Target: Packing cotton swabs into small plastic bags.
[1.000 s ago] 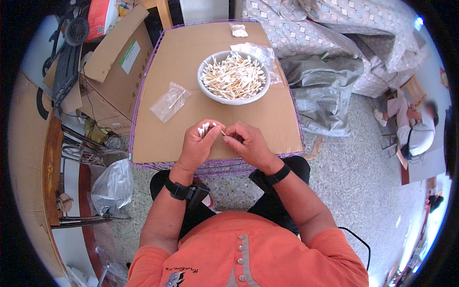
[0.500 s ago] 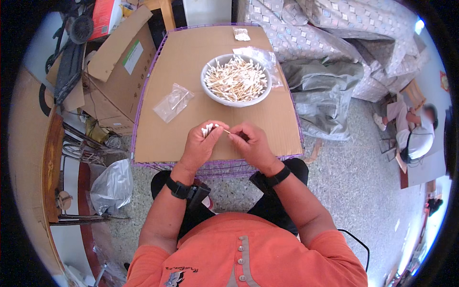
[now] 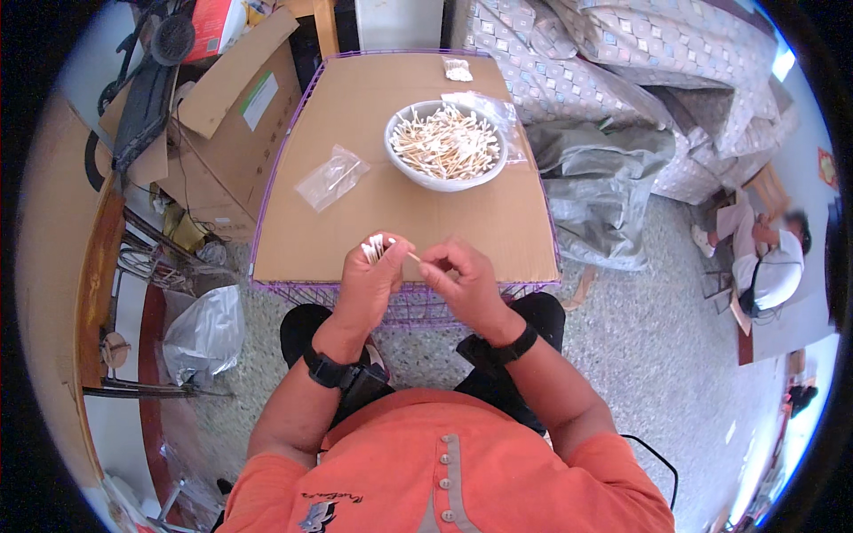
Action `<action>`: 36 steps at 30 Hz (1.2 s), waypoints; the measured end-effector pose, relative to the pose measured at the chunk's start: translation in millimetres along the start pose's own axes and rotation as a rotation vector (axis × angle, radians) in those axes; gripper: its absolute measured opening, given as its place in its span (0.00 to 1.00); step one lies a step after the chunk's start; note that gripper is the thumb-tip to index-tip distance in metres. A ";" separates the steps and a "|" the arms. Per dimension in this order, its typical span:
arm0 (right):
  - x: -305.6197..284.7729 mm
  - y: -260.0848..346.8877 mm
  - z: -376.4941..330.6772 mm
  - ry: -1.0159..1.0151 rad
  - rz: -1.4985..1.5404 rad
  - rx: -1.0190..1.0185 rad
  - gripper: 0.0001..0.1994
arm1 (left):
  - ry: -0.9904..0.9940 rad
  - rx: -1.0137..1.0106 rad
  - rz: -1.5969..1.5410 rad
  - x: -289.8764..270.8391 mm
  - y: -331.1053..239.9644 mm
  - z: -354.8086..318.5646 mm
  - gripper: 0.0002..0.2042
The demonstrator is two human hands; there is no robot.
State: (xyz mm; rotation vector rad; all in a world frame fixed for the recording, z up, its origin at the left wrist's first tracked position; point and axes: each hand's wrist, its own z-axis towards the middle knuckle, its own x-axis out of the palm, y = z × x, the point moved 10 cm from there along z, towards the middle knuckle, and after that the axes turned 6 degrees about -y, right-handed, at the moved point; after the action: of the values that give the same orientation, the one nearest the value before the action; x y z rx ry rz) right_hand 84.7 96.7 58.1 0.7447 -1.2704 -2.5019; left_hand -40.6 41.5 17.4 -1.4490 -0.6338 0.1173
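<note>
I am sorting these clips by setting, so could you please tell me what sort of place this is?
Probably a home used for piecework: patterned quilted bedding is heaped beside a cardboard-topped work table, worn cardboard boxes clutter the speckled floor, and the white bowl of cotton swabs suggests hand packing.

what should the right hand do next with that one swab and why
Probably slide the single swab into the bunch of cotton swabs that the left hand grips. The right hand pinches it right beside the bunch, tip pointing at it, while the bowl of loose swabs sits further up the table.

Bright even daylight, soft shadows, sharp centre, fisheye-bent edges.
</note>
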 end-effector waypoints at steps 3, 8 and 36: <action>-1.3 57.0 0.6 0.088 0.008 -0.145 0.08 | 0.001 -0.054 -0.238 -3.9 -5.6 -11.2 0.09; -17.1 201.3 -9.9 0.295 0.034 -0.668 0.15 | -0.058 0.008 -0.296 -29.6 -14.4 -22.4 0.14; -66.0 82.5 137.6 0.241 -0.583 -0.446 0.10 | 0.083 -0.296 -0.517 -35.6 10.9 -56.9 0.11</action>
State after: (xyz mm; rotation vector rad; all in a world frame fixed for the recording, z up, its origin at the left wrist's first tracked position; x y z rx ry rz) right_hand 64.6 169.7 214.2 1.3871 -0.4151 -2.8475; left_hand -40.3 -23.0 -4.0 -1.5153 -0.9659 -0.4560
